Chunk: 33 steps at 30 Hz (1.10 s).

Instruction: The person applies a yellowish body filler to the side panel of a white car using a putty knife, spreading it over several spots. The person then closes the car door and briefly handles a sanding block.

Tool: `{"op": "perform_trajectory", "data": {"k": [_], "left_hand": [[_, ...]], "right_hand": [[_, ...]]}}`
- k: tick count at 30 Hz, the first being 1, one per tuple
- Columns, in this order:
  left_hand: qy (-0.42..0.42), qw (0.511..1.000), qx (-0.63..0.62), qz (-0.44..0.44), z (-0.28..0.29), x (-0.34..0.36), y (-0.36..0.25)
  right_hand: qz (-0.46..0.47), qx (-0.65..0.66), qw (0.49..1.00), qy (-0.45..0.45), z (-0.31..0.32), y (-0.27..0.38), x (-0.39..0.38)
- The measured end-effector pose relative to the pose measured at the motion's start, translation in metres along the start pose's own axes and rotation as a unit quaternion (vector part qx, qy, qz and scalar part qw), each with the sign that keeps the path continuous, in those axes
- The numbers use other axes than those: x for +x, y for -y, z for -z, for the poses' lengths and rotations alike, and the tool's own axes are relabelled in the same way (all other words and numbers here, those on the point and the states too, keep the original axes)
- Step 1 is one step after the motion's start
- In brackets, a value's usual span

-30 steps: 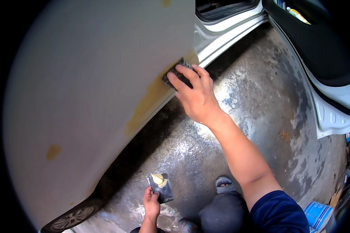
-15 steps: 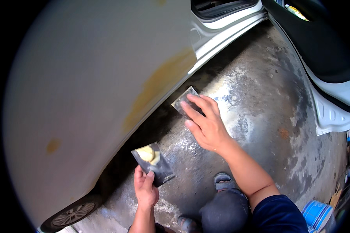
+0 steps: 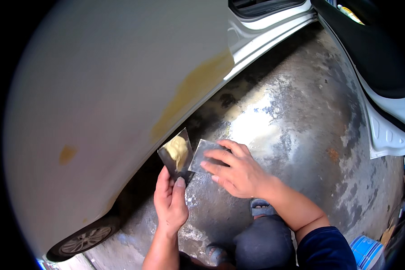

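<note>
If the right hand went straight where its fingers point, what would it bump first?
Probably the dark plate with pale yellow paste, held in the left hand, though depth is unclear.

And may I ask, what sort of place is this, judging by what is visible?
Probably a car body workshop, though I cannot be certain: a pale car panel bears yellowish patches, the left hand holds a dark plate with cream-coloured paste, and the concrete-looking floor is stained.
</note>
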<state>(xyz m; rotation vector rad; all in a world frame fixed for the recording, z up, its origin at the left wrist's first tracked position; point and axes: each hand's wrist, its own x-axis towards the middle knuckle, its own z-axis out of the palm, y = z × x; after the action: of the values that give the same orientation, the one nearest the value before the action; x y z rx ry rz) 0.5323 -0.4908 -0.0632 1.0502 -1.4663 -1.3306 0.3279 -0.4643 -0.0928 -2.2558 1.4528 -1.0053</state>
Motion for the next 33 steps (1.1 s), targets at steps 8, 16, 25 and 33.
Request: {"op": "perform_trajectory", "data": {"k": [8,16,25,33], "left_hand": [[-0.019,0.999,0.013,0.025,0.008,-0.016,0.006],[-0.049,0.978,-0.111,0.167,0.014,-0.041,0.029],[-0.045,0.97,-0.157,0.181,0.004,-0.039,0.037],[-0.054,0.963,-0.174,0.197,-0.002,-0.037,0.043]], "right_hand": [[-0.05,-0.129,0.963,-0.231,0.039,-0.08,0.065],[-0.029,-0.179,0.948,-0.26,0.028,-0.099,0.105],[-0.025,-0.204,0.943,-0.261,0.042,-0.089,0.098],[-0.048,-0.181,0.956,-0.228,0.005,-0.095,0.092]]}}
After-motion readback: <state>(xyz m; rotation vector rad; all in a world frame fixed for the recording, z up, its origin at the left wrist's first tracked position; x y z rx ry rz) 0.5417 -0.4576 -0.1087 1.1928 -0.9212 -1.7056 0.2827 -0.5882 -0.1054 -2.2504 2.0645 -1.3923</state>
